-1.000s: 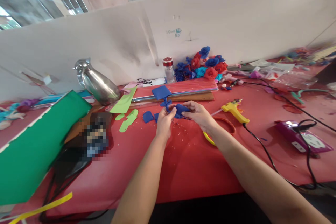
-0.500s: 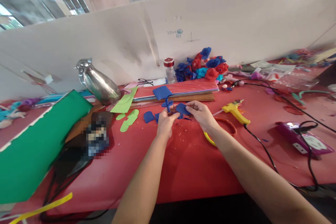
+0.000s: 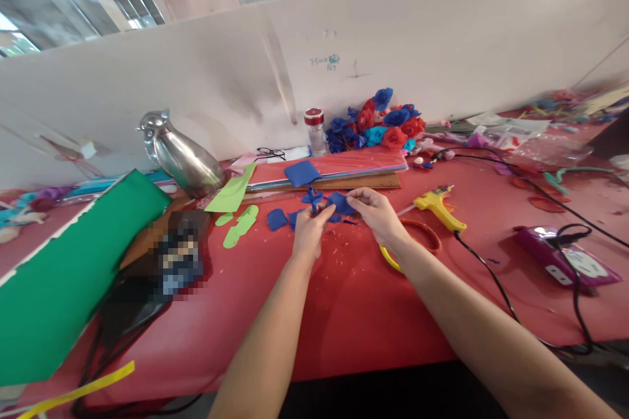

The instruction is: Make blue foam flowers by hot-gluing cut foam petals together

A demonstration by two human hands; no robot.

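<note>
Red-covered workbench (image 3: 344, 314), white partition behind. Left hand (image 3: 307, 234) curled, fingertips pinched on one end of a blue foam piece (image 3: 340, 203). Right hand (image 3: 377, 211) pinches the other end, fingers nearly closed. The piece sits between the two hands. Yellow glue gun (image 3: 439, 205) lies near, right of the right hand. Blue offcuts (image 3: 278, 218) lie just left of the left hand.
</note>
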